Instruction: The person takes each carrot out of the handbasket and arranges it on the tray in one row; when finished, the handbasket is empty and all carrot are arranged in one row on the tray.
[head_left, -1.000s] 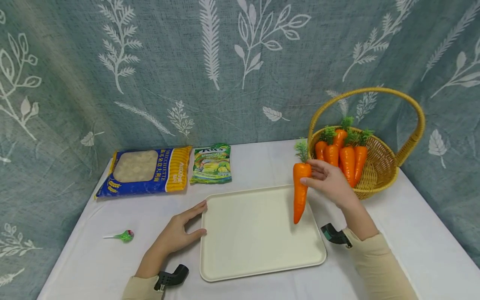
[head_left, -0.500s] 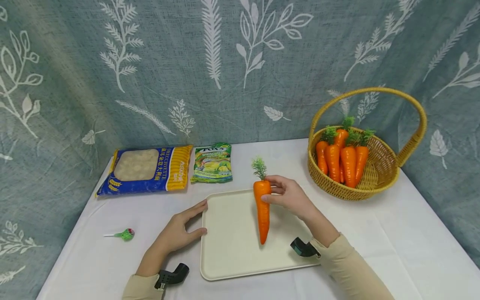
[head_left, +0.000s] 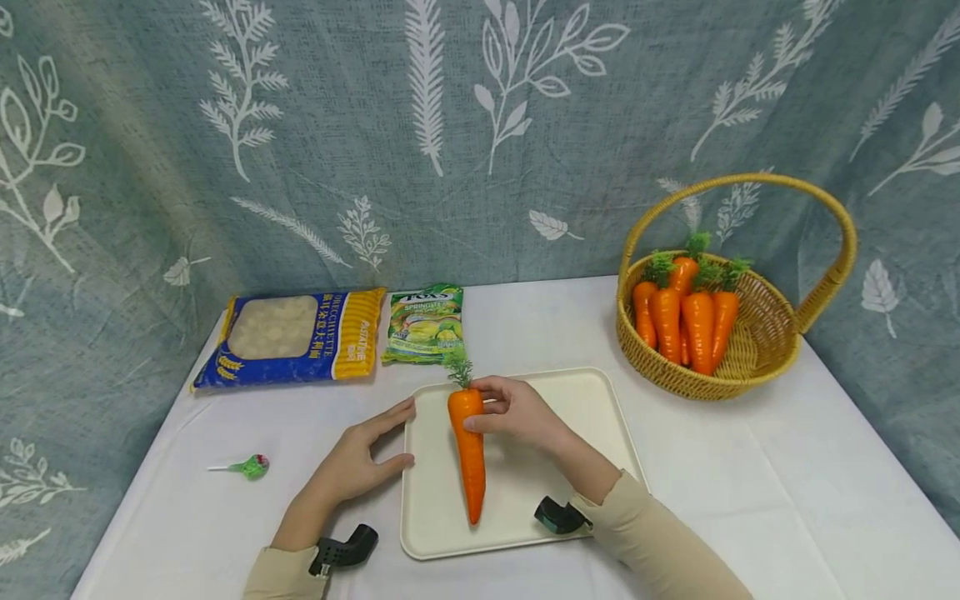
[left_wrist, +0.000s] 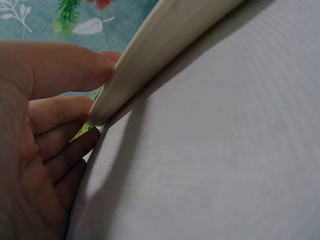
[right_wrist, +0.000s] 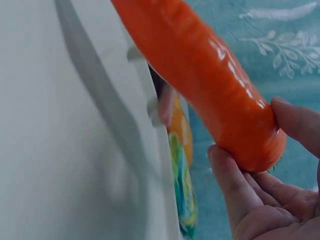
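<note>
- Carrot (head_left: 469,458), one, orange with a green tuft: clamped near its upper end between thumb and opposing right fingers (head_left: 486,424); tuft beyond them, tip pointing toward the near edge of the tray (head_left: 581,400).
- Just changed: shifted leftward, from beside the basket (head_left: 761,333) to over the tray's left part, now near the left fingers (head_left: 388,423). Judged as carrying largely done, laying down not yet; shadow in the right wrist view suggestive of a gap beneath.
- Tray, one: below the right fingers; left edge touched by the left fingers, held apart from the thumb. Unmoved.
- Basket, one: well to the right of the right fingers and farther back; five further carrots (head_left: 665,321) countable inside, any hidden ones impossible to tell.
- Green packet (head_left: 426,325), one: beyond the left fingers.
- Blue-and-yellow packet (head_left: 300,367), one: beyond and leftward of the left fingers.
- Lollipop (head_left: 253,467), one: left of the left fingers, well apart, on the white-covered desk (head_left: 750,483).
- Leaf-patterned curtain (head_left: 322,125): behind everything, farthest from both sets of fingers.
</note>
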